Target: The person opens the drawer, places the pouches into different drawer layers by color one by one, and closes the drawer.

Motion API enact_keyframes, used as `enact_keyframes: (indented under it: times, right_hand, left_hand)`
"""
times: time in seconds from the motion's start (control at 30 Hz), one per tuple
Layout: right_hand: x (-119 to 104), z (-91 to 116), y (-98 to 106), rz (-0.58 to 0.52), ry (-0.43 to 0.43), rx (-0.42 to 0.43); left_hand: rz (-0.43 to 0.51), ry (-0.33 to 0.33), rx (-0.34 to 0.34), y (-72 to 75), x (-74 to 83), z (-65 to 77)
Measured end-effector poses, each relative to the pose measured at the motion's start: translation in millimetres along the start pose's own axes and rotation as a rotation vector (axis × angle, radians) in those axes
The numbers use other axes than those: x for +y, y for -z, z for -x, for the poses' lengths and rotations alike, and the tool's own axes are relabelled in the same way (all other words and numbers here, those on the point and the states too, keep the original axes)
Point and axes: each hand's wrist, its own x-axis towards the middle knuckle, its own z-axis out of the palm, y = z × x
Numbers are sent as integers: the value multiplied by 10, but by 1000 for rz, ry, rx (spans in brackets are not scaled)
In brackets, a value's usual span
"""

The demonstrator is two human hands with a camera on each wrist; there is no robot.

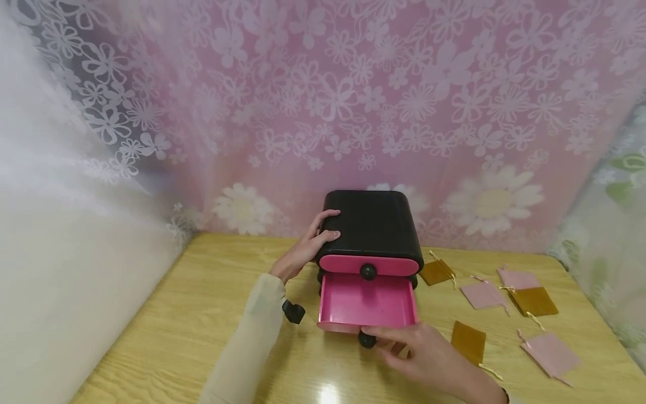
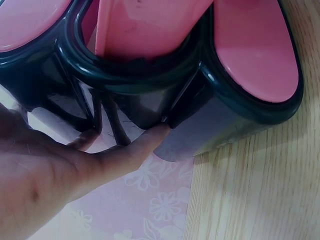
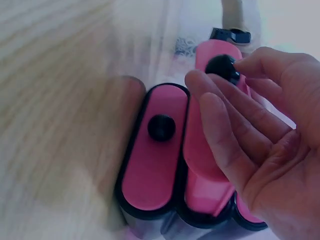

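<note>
A black drawer unit (image 1: 373, 221) with rounded corners and pink drawer fronts stands on the table, stacked in tiers. Its middle pink drawer (image 1: 348, 300) is pulled out, its bare pink floor showing. My right hand (image 1: 429, 359) is at the round black knob (image 1: 367, 339) on that drawer's front, fingertips pinching it, as the right wrist view shows with the hand (image 3: 270, 130) by the knob (image 3: 222, 67). On the unit's left side rests my left hand (image 1: 303, 252), its fingers extended over the top edge. In the left wrist view, the fingers (image 2: 142, 147) press the black casing.
Several small drawstring pouches lie right of the unit, some brown (image 1: 468, 342), some pink (image 1: 550, 354). A black strap mount (image 1: 294, 312) sits on my left wrist. Behind the wooden table (image 1: 166, 314) hangs a pink flowered curtain (image 1: 323, 101); a white surface (image 1: 75, 224) borders the left.
</note>
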Motion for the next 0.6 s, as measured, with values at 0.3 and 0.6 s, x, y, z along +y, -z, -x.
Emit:
enact_keyframes:
  times: [0.3,0.6]
  right_hand:
    - [-55,99,189,-150,18,44]
    - [19,301,407,-147,-16,176]
  left_hand:
    - [8,10,-7,8,-8,17]
    - [-8,8,-32,17,2,8]
